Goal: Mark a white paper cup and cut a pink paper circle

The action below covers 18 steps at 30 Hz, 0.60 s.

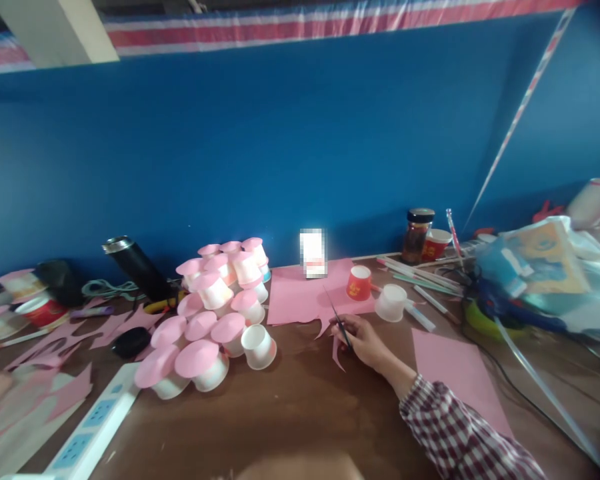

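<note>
My right hand (363, 340) grips slim dark-handled scissors (338, 320), blades pointing away toward the tabletop's far edge. They meet the flat pink paper sheet's (300, 297) near edge. My left hand is out of view.

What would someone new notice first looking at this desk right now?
Probably the heap of white cups with pink paper lids, piled left of centre on the brown table against the blue wall. Next, the right hand in a checked sleeve, holding scissors at the edge of a pink paper sheet, with a red cup just behind.
</note>
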Tool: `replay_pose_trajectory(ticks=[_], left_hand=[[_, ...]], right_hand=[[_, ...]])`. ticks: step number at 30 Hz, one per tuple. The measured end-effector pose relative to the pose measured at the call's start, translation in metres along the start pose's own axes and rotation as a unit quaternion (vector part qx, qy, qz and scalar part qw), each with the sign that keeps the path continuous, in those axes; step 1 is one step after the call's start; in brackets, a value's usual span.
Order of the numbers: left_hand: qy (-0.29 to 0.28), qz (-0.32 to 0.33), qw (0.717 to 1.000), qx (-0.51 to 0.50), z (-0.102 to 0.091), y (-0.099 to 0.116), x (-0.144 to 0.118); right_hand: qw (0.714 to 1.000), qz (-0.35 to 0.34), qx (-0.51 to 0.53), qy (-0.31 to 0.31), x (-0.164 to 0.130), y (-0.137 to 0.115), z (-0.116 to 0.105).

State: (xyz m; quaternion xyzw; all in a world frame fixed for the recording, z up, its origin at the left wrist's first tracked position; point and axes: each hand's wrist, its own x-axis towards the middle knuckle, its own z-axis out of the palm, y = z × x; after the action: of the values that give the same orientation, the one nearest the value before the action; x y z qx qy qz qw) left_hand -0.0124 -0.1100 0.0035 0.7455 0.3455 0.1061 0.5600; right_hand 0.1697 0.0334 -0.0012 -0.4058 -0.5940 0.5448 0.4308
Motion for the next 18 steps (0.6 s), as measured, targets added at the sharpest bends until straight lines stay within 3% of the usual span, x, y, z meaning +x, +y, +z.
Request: replay_pose_trajectory(ticks=[3,5,6,8,9,11,14,18], left_hand=[[0.162,-0.039,0.982,0.086,-0.043,0.01,0.037],[0.34,-0.072,0.896,0.276,-0.066,0.012,0.059],[0.375,-0.07,0.86,0.339,-0.075,0.011,0.069],[0.402,-0.087,0.809,0.42,-0.089,0.005,0.084],[0.411,-0.098,0.798,0.43,-0.094,0.002,0.09],[0.419,-0.111,0.786,0.441,-0.101,-0.006,0.101],[0.432,-0.132,0.77,0.45,-0.107,-0.015,0.111],[0.44,-0.154,0.763,0.448,-0.109,-0.021,0.117]], right_hand=[[1.0,-0.004,-0.016,0.019,0.0,0.0,0.0],[0.999,-0.008,-0.036,0.034,0.0,-0.001,-0.001],[0.998,-0.01,-0.05,0.043,0.0,-0.002,-0.002],[0.995,-0.019,-0.075,0.062,0.0,-0.003,-0.006],[0.991,-0.023,-0.108,0.073,0.0,-0.004,-0.008],[0.97,-0.029,-0.223,0.097,-0.002,-0.007,-0.014],[0.911,-0.025,-0.395,0.117,-0.005,-0.01,-0.02],[0.86,-0.021,-0.497,0.111,-0.005,-0.011,-0.02]])
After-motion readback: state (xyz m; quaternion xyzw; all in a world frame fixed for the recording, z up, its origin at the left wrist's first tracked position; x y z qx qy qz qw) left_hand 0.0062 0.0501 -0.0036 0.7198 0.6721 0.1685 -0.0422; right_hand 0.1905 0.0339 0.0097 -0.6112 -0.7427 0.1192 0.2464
